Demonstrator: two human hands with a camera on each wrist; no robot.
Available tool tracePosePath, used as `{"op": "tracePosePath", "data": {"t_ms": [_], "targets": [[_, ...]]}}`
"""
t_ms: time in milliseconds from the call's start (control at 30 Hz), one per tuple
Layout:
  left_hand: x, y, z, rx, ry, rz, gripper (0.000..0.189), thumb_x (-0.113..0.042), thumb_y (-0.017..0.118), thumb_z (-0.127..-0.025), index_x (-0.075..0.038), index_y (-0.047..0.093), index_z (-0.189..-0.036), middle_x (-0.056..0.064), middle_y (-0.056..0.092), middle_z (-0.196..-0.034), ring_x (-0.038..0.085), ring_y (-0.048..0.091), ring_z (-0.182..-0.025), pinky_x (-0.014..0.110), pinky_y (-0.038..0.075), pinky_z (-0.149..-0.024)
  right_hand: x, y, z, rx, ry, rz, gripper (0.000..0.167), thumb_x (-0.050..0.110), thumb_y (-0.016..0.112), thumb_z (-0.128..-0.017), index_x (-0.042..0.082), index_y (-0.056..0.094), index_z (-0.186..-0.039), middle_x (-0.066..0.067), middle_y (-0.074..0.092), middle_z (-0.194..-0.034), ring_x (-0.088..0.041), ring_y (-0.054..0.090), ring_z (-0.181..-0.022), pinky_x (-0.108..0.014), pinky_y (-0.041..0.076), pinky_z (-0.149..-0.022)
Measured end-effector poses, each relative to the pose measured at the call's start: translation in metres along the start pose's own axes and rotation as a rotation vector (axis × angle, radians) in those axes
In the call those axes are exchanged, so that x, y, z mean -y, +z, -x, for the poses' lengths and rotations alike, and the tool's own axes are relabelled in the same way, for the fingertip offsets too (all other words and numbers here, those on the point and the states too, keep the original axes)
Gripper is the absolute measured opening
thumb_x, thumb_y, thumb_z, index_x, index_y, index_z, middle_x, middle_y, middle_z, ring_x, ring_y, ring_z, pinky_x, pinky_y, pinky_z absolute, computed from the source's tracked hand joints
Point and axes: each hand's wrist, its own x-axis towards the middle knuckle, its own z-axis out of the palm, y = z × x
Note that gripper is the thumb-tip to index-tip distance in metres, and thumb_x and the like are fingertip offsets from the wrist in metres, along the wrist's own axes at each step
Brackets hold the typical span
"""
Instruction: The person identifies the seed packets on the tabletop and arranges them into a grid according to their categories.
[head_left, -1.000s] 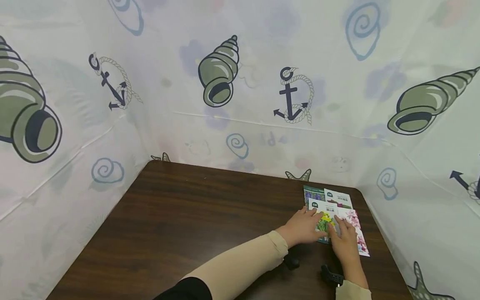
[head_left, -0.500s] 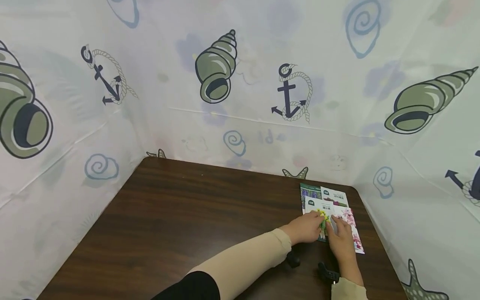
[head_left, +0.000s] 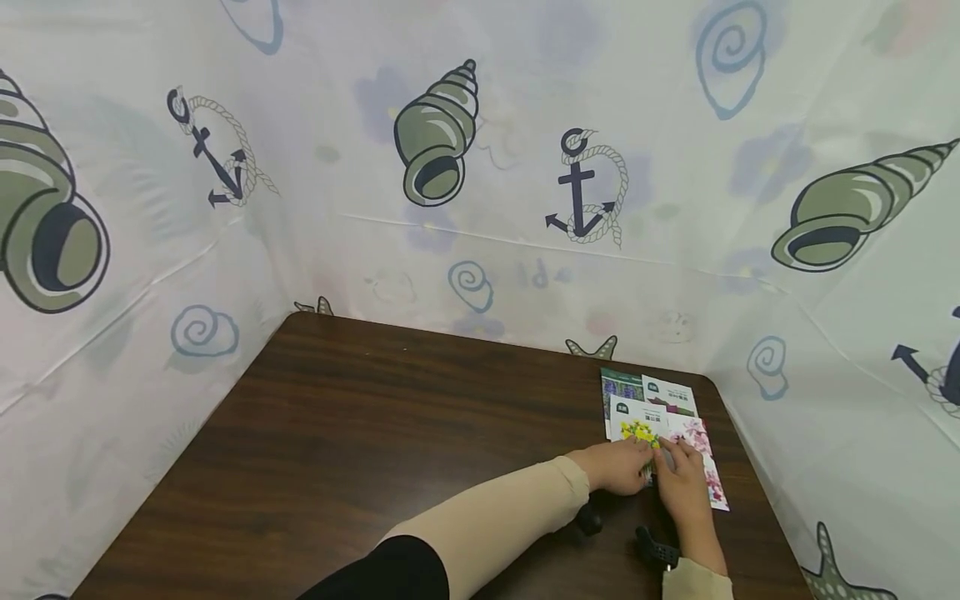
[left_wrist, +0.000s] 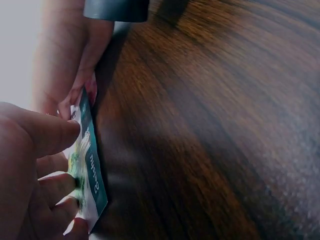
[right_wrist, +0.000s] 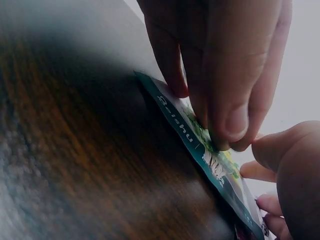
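Several seed packets with flower pictures lie overlapping at the table's far right. On top is one with yellow flowers point(head_left: 637, 428), its green lower band lettered "Beishu" in both wrist views. Beside it shows a pink-flowered packet point(head_left: 699, 435); behind are a purple-flowered packet point(head_left: 622, 385) and a white-topped packet point(head_left: 666, 390). My left hand point(head_left: 617, 467) lies over the lower part of the yellow-flowered packet, fingertips on its face. My right hand point(head_left: 681, 483) touches its right side, also covering part of the pink-flowered one. The hands meet near the fingertips.
A dark wood table point(head_left: 390, 417) stretches to the left of the packets. Patterned white fabric point(head_left: 510, 283) closes off the back and both sides. Dark wrist devices point(head_left: 657, 547) sit under my wrists, close above the table.
My left hand has drawn back toward me across the yellow-flowered packet, uncovering more of its picture. The right hand has stayed nearly in place. The view has shifted slightly.
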Motion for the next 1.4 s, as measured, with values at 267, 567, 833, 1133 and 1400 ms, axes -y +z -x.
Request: {"op": "tracePosePath", "data": {"t_ms": [267, 567, 833, 1133, 1400], "targets": [[-0.002, 0.001, 0.002, -0.092, -0.006, -0.072, 0.044, -0.032, 0.057, -0.111, -0.025, 0.065, -0.153, -0.009, 0.061, -0.159, 0.007, 0.056, -0.148, 0.020, 0.041, -0.123, -0.002, 0.001, -0.001, 0.017, 0.019, 0.017, 0.052, 0.032, 0.051, -0.116, 0.001, 0.053, -0.157, -0.037, 0.024, -0.171, -0.058, 0.025, -0.160, -0.073, 0.020, -0.130], [-0.008, -0.005, 0.009, -0.152, -0.101, -0.091, 0.038, -0.037, 0.065, -0.106, -0.030, 0.071, -0.143, -0.012, 0.068, -0.146, 0.006, 0.062, -0.136, 0.025, 0.053, -0.111, -0.001, 0.000, 0.000, 0.013, 0.019, 0.009, 0.054, 0.036, 0.048, -0.117, 0.001, 0.052, -0.158, -0.036, 0.025, -0.172, -0.058, 0.026, -0.160, -0.072, 0.020, -0.130], [-0.009, -0.002, 0.011, -0.183, -0.169, -0.096, 0.044, -0.043, 0.068, -0.103, -0.027, 0.070, -0.144, -0.007, 0.065, -0.145, 0.009, 0.062, -0.129, 0.028, 0.056, -0.104, -0.001, -0.001, -0.002, 0.025, 0.045, 0.012, 0.055, 0.036, 0.048, -0.117, 0.002, 0.051, -0.159, -0.035, 0.023, -0.173, -0.057, 0.024, -0.161, -0.072, 0.020, -0.131], [-0.002, 0.016, 0.003, -0.141, -0.293, -0.065, 0.065, -0.050, 0.067, -0.102, -0.032, 0.054, -0.162, -0.005, 0.050, -0.159, 0.015, 0.049, -0.141, 0.038, 0.048, -0.116, 0.000, -0.001, -0.001, 0.016, 0.010, -0.006, 0.054, 0.034, 0.051, -0.116, -0.002, 0.053, -0.156, -0.037, 0.025, -0.171, -0.057, 0.026, -0.160, -0.070, 0.021, -0.131], [0.006, 0.024, -0.004, -0.124, -0.331, -0.063, 0.063, -0.048, 0.068, -0.100, -0.033, 0.056, -0.160, -0.002, 0.043, -0.164, 0.018, 0.042, -0.148, 0.040, 0.040, -0.125, -0.002, -0.002, -0.002, -0.011, -0.008, -0.009, 0.053, 0.032, 0.052, -0.116, -0.004, 0.054, -0.154, -0.037, 0.028, -0.170, -0.059, 0.028, -0.158, -0.070, 0.021, -0.131]]}}
